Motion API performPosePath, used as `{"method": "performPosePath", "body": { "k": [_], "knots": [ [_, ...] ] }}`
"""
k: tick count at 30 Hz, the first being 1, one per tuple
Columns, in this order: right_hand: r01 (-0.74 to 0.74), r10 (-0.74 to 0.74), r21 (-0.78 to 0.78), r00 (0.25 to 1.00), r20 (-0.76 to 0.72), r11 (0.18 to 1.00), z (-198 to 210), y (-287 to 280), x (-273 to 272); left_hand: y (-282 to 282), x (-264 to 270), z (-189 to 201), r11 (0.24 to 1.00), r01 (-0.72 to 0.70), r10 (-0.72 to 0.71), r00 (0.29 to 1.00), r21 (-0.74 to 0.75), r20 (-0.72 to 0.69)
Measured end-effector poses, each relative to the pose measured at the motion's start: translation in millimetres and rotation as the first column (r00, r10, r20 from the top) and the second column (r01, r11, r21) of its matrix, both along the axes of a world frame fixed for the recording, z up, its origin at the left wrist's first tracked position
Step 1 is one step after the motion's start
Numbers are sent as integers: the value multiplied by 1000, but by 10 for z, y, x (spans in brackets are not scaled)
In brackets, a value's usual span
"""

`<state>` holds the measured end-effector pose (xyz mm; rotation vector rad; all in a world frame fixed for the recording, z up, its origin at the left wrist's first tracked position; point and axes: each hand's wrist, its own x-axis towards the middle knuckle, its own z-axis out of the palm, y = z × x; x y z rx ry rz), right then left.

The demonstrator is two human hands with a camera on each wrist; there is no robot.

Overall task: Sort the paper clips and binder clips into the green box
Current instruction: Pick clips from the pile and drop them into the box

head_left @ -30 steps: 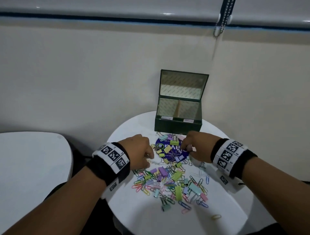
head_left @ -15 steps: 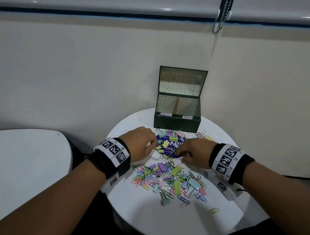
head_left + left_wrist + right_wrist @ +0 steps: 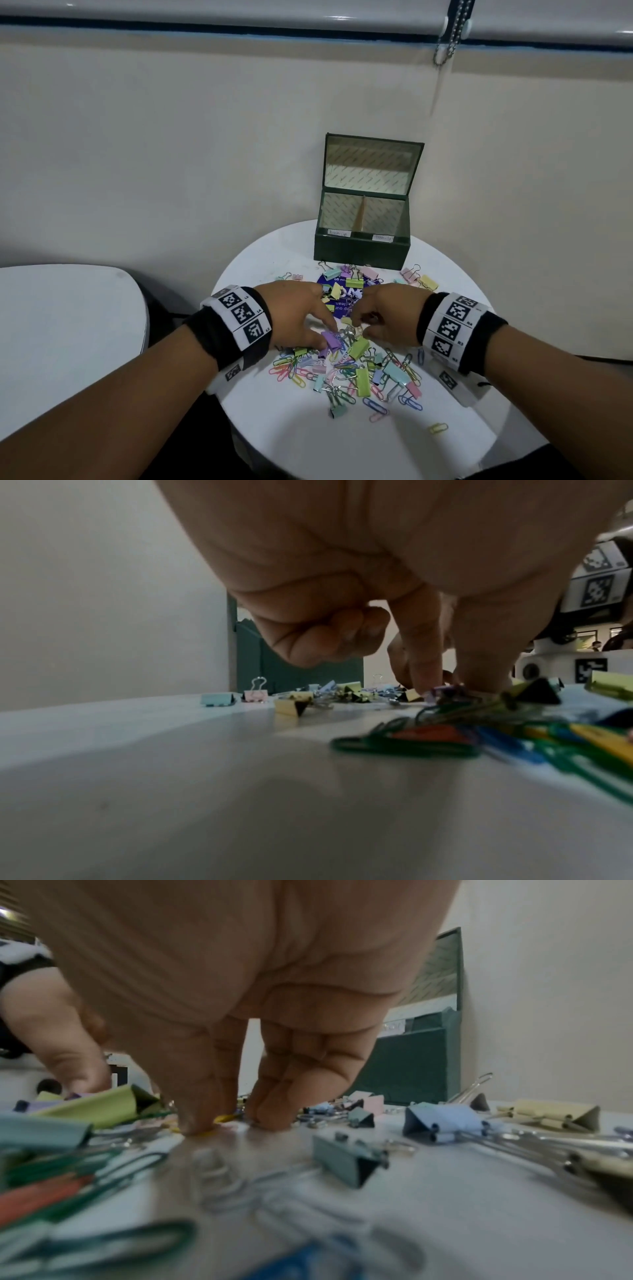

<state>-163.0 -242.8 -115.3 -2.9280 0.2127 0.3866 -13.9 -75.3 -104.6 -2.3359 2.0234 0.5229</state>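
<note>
An open green box (image 3: 362, 251) with two labelled compartments stands at the back of the round white table (image 3: 342, 445). Pastel binder clips and coloured paper clips (image 3: 346, 370) lie in a heap before it. My left hand (image 3: 323, 337) reaches into the heap, its thumb and index finger pinching a purple binder clip (image 3: 330, 340). The left wrist view shows that hand (image 3: 448, 685) with the other fingers curled, over the same purple binder clip (image 3: 445, 690). My right hand (image 3: 358, 327) has its fingertips down on the table. In the right wrist view this hand (image 3: 232, 1121) pinches a yellow paper clip (image 3: 222, 1119).
A round blue card (image 3: 346, 301) lies under clips near the box. More binder clips (image 3: 419, 279) sit at the right of the box. A second white table (image 3: 68, 325) stands to the left, and a wall rises close behind the box.
Both hands have come back from the blue card toward me and dropped into the middle of the heap. The left fingers have closed on the purple binder clip.
</note>
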Motion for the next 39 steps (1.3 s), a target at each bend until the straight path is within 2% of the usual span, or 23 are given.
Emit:
{"method": "performPosePath", "body": {
  "k": [6, 10, 14, 18, 21, 23, 31, 35, 39],
  "knots": [
    [-8, 8, -4, 1000, 0, 1000, -20, -26, -5, -11, 101, -85, 986, -151, 153, 988, -74, 28],
    [-15, 16, -13, 999, 41, 1000, -52, -49, -12, -21, 132, -35, 971, -211, 213, 977, -111, 9],
    [-9, 9, 3, 998, 69, 1000, -83, -57, -23, -14, 179, -2, 944, -275, 288, 956, -184, 52],
    [32, -38, 54, 994, 103, 998, 10, -122, -4, -1, 79, 13, 971, -171, 171, 985, -168, -14],
    [157, -185, 161, 968, 171, 974, 180, -252, 7, -40, -4, 4, 997, -72, 74, 996, -34, 53],
    [202, -241, 178, 942, 234, 963, 313, -337, 50, -63, -25, -12, 999, -51, 51, 994, -9, 96],
    [474, -510, 193, 762, 399, 859, 629, -871, 511, -116, -84, -42, 999, 35, -32, 997, -41, 72],
    [524, -541, 155, 754, 372, 838, 672, -967, 680, -125, -81, -40, 997, 55, -52, 997, -53, 56],
    [489, -540, 230, 731, 418, 841, 676, -934, 587, -130, -68, -43, 997, 66, -63, 996, -44, 61]
  ]
}}
